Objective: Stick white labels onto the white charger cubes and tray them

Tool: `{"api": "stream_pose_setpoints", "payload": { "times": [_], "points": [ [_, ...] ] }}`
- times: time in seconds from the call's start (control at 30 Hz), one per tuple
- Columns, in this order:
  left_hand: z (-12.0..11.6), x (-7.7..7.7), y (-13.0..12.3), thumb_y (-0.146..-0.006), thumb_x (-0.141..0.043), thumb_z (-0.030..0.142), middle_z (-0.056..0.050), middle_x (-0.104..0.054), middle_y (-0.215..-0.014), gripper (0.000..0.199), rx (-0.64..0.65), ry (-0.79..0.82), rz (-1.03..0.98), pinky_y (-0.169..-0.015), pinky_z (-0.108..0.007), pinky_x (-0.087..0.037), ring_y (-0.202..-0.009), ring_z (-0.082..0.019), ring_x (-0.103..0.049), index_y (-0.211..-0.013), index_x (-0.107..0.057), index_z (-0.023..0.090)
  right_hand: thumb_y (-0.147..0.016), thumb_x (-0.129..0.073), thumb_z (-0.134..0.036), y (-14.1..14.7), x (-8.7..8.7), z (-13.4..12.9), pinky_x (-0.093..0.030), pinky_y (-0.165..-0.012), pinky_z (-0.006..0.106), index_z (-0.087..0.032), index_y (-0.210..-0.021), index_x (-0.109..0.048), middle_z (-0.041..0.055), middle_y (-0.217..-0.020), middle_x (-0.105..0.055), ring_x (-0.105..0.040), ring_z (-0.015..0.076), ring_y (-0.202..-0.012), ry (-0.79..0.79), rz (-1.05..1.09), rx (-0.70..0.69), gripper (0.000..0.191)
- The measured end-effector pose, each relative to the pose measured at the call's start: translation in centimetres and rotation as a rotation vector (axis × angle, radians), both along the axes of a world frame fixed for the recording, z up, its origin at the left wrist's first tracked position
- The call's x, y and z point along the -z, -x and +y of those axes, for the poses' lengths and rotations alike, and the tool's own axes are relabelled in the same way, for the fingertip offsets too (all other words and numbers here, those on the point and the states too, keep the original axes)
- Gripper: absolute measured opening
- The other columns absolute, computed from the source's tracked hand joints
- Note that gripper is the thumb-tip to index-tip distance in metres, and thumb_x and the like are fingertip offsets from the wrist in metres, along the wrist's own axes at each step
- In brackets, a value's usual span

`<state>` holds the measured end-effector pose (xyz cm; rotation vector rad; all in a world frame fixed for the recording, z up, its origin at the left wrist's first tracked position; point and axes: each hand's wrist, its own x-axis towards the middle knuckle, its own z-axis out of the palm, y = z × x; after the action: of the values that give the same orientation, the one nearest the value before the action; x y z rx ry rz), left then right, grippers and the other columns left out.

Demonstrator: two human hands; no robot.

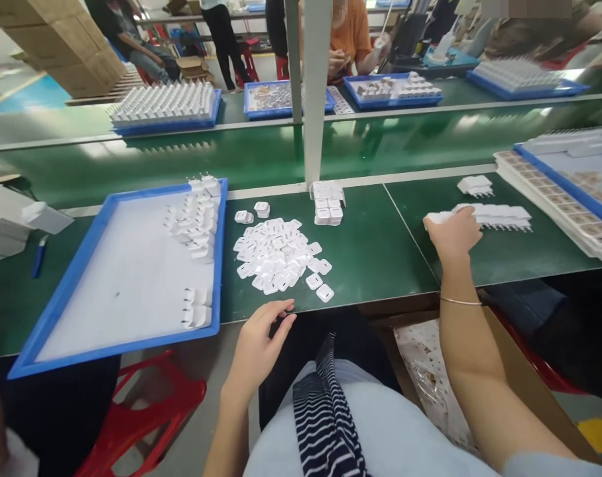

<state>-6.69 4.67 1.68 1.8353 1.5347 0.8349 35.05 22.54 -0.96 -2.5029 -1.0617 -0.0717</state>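
My right hand [454, 233] reaches to the right over the green table and closes on white plug housings at the left end of a row [504, 216] with metal pins. Near the table's front edge, my left hand [264, 338] hangs with fingers apart and nothing in it. Just beyond it lies a loose pile of flat white square covers [276, 252]. A neat stack of white covers [328, 204] stands behind the pile, to its right. The blue-rimmed tray [220, 258] on the left holds white plug housings [201, 218] along its right side.
A small group of housings [476, 185] lies behind the row. Stacked trays [554, 205] stand at the far right. At the left are a blue-handled tool [40, 257] and white boxes [2, 235]. A post [315, 93] rises behind the table. People sit and stand beyond.
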Motion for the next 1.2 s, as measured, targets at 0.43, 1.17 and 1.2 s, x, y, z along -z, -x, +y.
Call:
{"api": "stream_pose_setpoints", "payload": {
  "times": [0.43, 1.17, 1.2],
  "points": [
    [2.9, 3.4, 0.6, -0.087, -0.073, 0.034, -0.014, -0.062, -0.133, 0.053, -0.267, -0.32, 0.307, -0.103, -0.045, -0.052, -0.121, -0.03, -0.06, -0.135, -0.057, 0.019, -0.076, -0.071, -0.052, 11.3, 1.1, -6.0, -0.047, -0.096, 0.056, -0.014, -0.131, -0.046, 0.0202, -0.121, -0.06, -0.059, 0.0391, -0.111, -0.09, 0.079, -0.454, 0.07],
    [5.0, 3.5, -1.8, -0.088, -0.067, 0.011, -0.011, -0.065, -0.114, 0.036, -0.261, -0.004, 0.082, -0.088, -0.04, -0.056, -0.094, -0.023, -0.066, -0.124, -0.064, 0.015, -0.084, -0.068, -0.007, 25.7, -1.0, -7.6, -0.052, -0.09, 0.037, -0.016, -0.108, -0.065, 0.0093, -0.109, -0.066, -0.065, 0.0232, -0.099, 0.186, 0.468, -1.098, 0.026],
    [5.1, 3.4, -1.9, -0.088, -0.067, 0.01, -0.01, -0.065, -0.114, 0.035, -0.26, -0.001, 0.085, -0.089, -0.04, -0.056, -0.095, -0.023, -0.066, -0.123, -0.065, 0.016, -0.083, -0.069, -0.007, 25.6, -1.0, -7.6, -0.052, -0.089, 0.037, -0.016, -0.108, -0.064, 0.0094, -0.111, -0.066, -0.064, 0.0233, -0.1, 0.19, 0.474, -1.096, 0.027]
  ]
}}
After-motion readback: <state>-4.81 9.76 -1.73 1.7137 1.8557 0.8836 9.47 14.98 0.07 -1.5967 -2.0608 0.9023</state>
